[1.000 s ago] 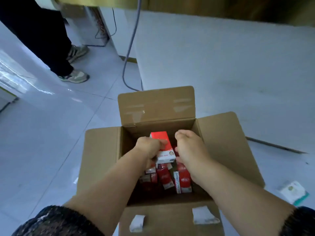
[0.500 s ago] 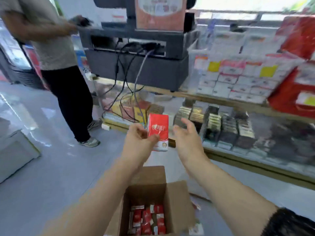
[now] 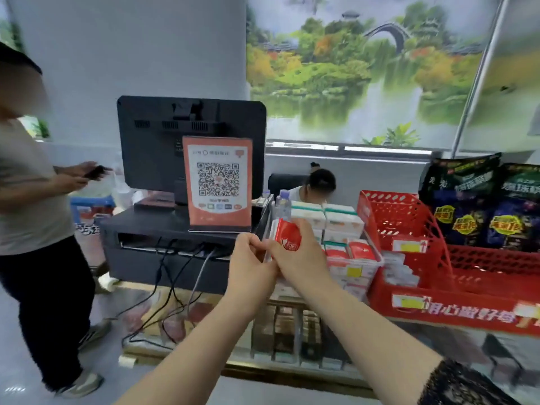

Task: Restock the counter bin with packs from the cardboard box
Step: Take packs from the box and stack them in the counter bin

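A red and white pack (image 3: 287, 236) is held up in front of the clear counter bin (image 3: 355, 266). My right hand (image 3: 301, 254) grips the pack from the front. Fingers of my left hand (image 3: 252, 260) pinch its left edge. The bin stands on the glass counter and holds red and white packs (image 3: 361, 249) like the one held, with green and white packs (image 3: 327, 219) stacked behind them. The cardboard box is out of view.
A black monitor (image 3: 163, 141) with an orange QR sign (image 3: 217, 182) stands on the counter to the left. Red plastic crates (image 3: 409, 229) with dark snack bags (image 3: 479, 200) sit to the right. One person (image 3: 32, 200) stands at the left; another sits behind the counter.
My view rose from the cardboard box on the floor to the counter. The pack came up out of the box, and my right hand has closed on it beside the left.
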### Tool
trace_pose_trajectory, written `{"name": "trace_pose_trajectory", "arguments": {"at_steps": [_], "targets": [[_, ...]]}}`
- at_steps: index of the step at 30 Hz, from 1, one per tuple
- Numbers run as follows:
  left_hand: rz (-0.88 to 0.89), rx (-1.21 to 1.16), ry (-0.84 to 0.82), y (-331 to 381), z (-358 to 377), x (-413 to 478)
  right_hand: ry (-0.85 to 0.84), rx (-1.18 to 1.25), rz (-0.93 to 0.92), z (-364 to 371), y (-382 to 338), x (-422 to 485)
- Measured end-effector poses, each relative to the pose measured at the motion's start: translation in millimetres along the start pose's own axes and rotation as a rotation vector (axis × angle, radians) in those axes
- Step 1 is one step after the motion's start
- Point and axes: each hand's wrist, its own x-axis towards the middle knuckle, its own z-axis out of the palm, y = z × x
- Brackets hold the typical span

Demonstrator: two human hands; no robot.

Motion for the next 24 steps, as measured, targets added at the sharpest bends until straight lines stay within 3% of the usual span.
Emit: {"name": "trace_pose_trajectory", "arguments": {"at_steps": [7,15,24], "targets": [[0.100,0.063,-0.124,13.2,26.6,73.5,0.131,-0.028,0.085,-11.5,-9.3,69.0],[0.140,0.088,-0.161,11.8,24.7,115.3,0.147,-0.098,0.102,-23.1,3.3,130.7],[0.161,0.085,-0.036,8.3,7.6,147.4,0.073,-0.574,0.340,-62.7,73.3,176.1]]}}
